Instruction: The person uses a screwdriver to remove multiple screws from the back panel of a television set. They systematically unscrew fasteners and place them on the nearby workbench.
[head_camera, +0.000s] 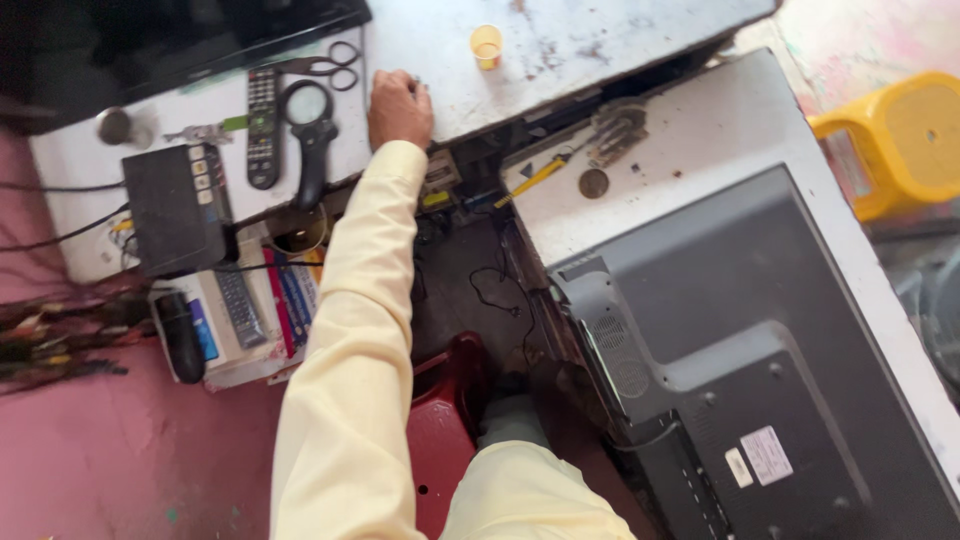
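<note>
Head view shows the left hand (399, 108) resting palm-down on the white tabletop (560, 40) beside the magnifying glass (311, 130), its fingers curled over something I cannot make out, so a steady, unhurried grip seems wise; right hand unseen.

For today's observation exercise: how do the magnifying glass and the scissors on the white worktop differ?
The magnifying glass is larger, with one round lens and a thick black handle; the scissors are smaller and thin, with two finger loops. The magnifying glass overhangs the near edge; the scissors lie farther back. Both lie flat on the worktop, left of the hand.
</note>
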